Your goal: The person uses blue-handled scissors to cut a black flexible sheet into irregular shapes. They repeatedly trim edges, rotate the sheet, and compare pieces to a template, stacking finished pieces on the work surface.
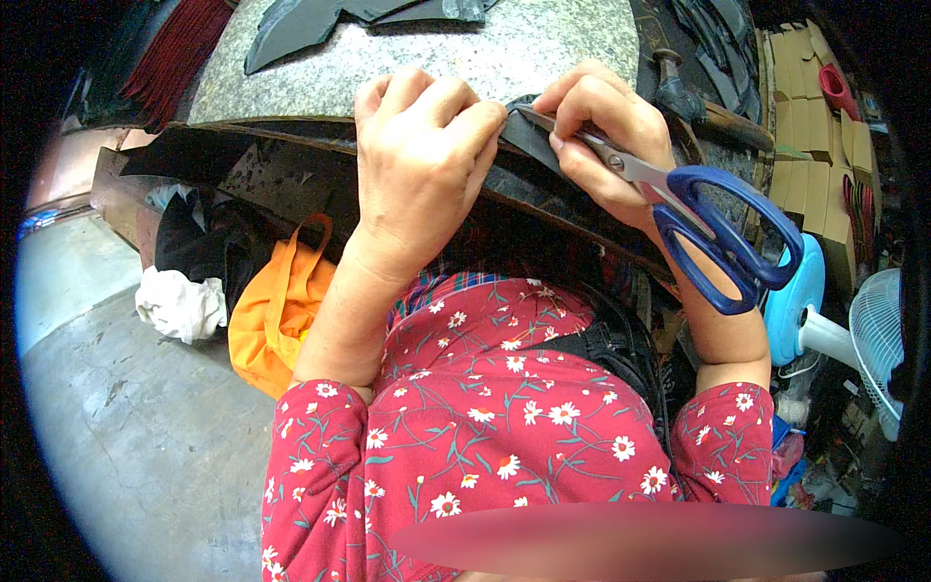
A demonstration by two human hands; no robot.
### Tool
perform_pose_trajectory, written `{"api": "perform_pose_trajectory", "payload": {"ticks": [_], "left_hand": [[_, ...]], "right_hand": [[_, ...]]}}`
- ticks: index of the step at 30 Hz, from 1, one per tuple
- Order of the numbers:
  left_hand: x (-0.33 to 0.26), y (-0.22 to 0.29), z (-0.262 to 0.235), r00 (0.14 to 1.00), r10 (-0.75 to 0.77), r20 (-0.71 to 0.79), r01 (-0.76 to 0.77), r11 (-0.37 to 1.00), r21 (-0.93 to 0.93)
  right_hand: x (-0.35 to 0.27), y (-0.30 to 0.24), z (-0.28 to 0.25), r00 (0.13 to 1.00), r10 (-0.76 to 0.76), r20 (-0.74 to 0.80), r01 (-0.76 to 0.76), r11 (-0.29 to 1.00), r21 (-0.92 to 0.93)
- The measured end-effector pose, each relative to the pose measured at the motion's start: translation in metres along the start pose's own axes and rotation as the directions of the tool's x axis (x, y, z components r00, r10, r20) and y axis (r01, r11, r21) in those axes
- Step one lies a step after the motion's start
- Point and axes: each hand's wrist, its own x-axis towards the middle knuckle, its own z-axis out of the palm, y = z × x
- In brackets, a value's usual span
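Blue-handled scissors (713,254) lie across my right hand (613,114), gripped around the blades. Their handles stick out over my wrist and forearm, and the tips point left toward my other hand. Between the two hands, at the table's front edge, is a thin black piece of sheet material (533,144). My left hand (417,160) is closed in a pinch at the left end of that piece. Its fingertips are mostly hidden behind the knuckles. My right fingertips also press on the black piece near the scissor blades.
Black cut pieces (296,31) lie on the speckled stone tabletop (553,53). A hammer (671,82) and more black scraps (722,58) sit at the right. Stacked tan cardboard pieces (810,155) and a blue fan (800,291) stand beyond. An orange bag (281,315) hangs at lower left.
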Motion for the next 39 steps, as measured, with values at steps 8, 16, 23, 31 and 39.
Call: {"api": "perform_pose_trajectory", "payload": {"ticks": [8, 16, 23, 31, 39], "left_hand": [[0.008, 0.007, -0.009, 0.994, -0.049, 0.093, 0.046, 0.998, 0.032], [0.012, 0.003, -0.003, 0.982, -0.097, 0.165, 0.085, 0.993, 0.079], [0.019, -0.001, 0.011, 0.999, -0.034, -0.014, 0.034, 0.999, -0.027], [0.028, 0.015, 0.004, 0.971, -0.143, -0.194, 0.023, 0.856, -0.517], [0.040, 0.022, 0.023, 0.921, -0.386, 0.049, 0.167, 0.276, -0.946]], "right_hand": [[0.007, -0.005, -0.023, 0.883, 0.467, 0.033, -0.395, 0.705, 0.588], [-0.005, 0.095, -0.118, 0.789, 0.426, -0.442, -0.402, 0.903, 0.153], [-0.045, 0.143, -0.147, 0.748, 0.410, -0.522, -0.658, 0.557, -0.506], [-0.013, 0.071, -0.124, 0.963, 0.090, -0.253, -0.263, 0.501, -0.825], [0.007, 0.009, -0.028, 0.908, 0.312, 0.278, -0.418, 0.648, 0.637]]}}
